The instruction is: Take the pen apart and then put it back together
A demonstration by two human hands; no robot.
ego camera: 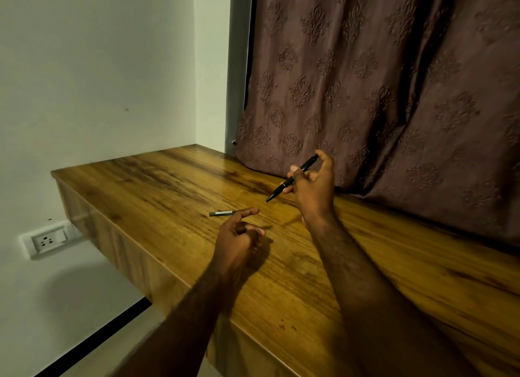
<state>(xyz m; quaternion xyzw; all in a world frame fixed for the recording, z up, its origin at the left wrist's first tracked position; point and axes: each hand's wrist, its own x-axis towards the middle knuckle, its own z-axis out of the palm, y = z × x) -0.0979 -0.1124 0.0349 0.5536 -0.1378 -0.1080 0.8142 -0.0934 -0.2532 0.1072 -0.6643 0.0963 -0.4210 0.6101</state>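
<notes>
Hands first, going left to right: the left hand (239, 237) hovers low over the wooden bench (157, 179) and holds nothing. Its index finger is stretched forward and the other fingers are loosely curled in. Just past that fingertip, a short grey pen piece (222, 213) with a pale label lies flat on the bench. It looks like the cap to me. Its right end runs up to the finger, but I honestly can't tell if they touch.

Further right and higher up, the right hand (313, 187) has the black pen (292, 179) pinched between thumb and fingers around the middle of the barrel. The pen is tilted, with its tip pointing down and left toward the bench, in the air above the wood. The back end sticks up past the fingers toward the curtain. So the pen body is in the right hand, and the grey piece sits apart from it on the bench, near the left hand.

Other stuff: a white wall socket (46, 240) sits low on the wall at far left, below bench level. A brown patterned curtain (380, 89) hangs behind the bench on the right, with its hem resting on the back edge.
</notes>
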